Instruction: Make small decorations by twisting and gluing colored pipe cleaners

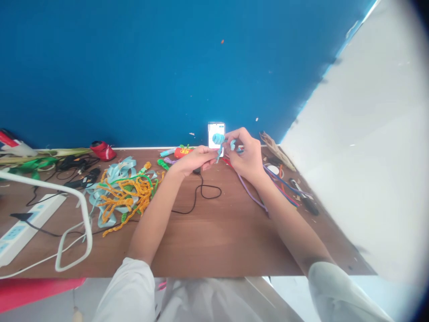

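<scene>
A light blue chenille stem [218,139], wound into a coil at its top, is held up between both hands near the wall. My left hand [197,160] is closed in a pinch at the stem's lower end. My right hand [246,154] has its fingers closed around another part of the blue stem, beside the coil. Part of the stem is hidden behind the right fingers. Directly behind the coil stands a phone [212,129] with a lit white screen. Red, purple and blue chenille stems [250,190] lie on the table under my right forearm.
Left of my arm is a pile of orange twisted chenille stems [134,192] and pale blue ribbon [110,221]. A white power strip [30,228], a white bent frame [89,223] and black cables [197,197] lie about. A cutter-like tool [303,197] rests at the right.
</scene>
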The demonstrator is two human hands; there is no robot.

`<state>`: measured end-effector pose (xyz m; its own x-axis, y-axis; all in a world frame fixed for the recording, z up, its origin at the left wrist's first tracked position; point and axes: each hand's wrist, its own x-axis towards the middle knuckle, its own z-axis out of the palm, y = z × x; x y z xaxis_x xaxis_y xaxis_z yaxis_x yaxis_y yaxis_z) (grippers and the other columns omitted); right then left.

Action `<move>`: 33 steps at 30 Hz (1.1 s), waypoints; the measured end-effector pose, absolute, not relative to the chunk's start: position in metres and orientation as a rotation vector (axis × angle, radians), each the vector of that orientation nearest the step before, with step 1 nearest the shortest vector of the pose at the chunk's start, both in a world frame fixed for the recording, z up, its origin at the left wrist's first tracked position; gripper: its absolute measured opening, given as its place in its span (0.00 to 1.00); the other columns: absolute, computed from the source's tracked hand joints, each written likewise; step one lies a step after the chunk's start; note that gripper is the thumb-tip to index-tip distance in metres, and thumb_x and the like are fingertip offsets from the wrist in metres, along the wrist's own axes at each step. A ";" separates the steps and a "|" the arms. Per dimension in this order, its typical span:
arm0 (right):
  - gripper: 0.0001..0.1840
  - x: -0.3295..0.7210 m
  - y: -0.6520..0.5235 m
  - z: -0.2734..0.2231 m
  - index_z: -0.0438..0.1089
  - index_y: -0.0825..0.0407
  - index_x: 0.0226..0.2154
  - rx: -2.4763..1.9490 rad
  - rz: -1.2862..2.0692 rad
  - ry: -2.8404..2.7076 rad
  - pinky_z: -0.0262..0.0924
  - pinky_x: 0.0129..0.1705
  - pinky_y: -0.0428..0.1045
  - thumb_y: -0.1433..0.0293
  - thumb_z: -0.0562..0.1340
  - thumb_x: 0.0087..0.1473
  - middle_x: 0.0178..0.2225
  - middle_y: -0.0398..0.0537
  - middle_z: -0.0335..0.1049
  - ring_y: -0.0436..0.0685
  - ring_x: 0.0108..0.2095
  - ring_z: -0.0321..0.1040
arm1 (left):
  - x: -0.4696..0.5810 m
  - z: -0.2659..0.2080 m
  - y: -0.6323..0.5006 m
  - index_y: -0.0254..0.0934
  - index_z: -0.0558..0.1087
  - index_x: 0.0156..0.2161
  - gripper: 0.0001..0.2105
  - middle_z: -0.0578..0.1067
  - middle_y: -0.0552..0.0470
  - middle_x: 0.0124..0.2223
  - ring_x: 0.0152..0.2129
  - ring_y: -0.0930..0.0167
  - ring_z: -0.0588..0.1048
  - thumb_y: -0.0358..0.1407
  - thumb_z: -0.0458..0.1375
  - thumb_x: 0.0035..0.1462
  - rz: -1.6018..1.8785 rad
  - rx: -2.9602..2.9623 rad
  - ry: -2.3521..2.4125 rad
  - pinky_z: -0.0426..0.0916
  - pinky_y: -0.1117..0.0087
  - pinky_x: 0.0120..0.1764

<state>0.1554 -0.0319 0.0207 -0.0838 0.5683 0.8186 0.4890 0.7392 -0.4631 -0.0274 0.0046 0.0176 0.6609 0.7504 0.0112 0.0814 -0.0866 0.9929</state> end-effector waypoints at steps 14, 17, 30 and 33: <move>0.10 0.154 -0.029 0.025 0.61 0.49 0.30 -0.791 0.434 -1.489 0.57 0.33 0.46 0.72 0.66 0.52 0.31 0.40 0.67 0.50 0.33 0.64 | -0.029 0.029 -0.005 0.36 0.66 0.30 0.16 0.67 0.57 0.22 0.18 0.79 0.63 0.47 0.59 0.61 0.924 1.722 0.541 0.56 0.76 0.22; 0.11 0.156 -0.027 0.025 0.62 0.49 0.30 -0.760 0.540 -1.429 0.57 0.33 0.46 0.71 0.67 0.52 0.32 0.40 0.65 0.49 0.32 0.63 | -0.029 0.029 -0.003 0.38 0.69 0.42 0.13 0.68 0.59 0.22 0.18 0.79 0.65 0.44 0.60 0.60 0.959 1.762 0.576 0.56 0.78 0.21; 0.11 0.159 -0.025 0.026 0.63 0.49 0.30 -0.849 0.766 -1.311 0.55 0.27 0.45 0.72 0.67 0.47 0.26 0.37 0.63 0.46 0.24 0.58 | -0.025 0.023 -0.003 0.38 0.73 0.45 0.09 0.78 0.52 0.39 0.27 0.76 0.73 0.39 0.57 0.64 1.355 2.376 0.747 0.66 0.75 0.29; 0.11 0.160 -0.027 0.029 0.63 0.49 0.29 -0.872 0.774 -1.297 0.53 0.25 0.45 0.73 0.67 0.45 0.26 0.37 0.64 0.45 0.22 0.58 | -0.025 0.024 -0.004 0.38 0.73 0.44 0.07 0.79 0.52 0.41 0.27 0.76 0.72 0.37 0.56 0.65 1.531 2.594 0.864 0.66 0.74 0.32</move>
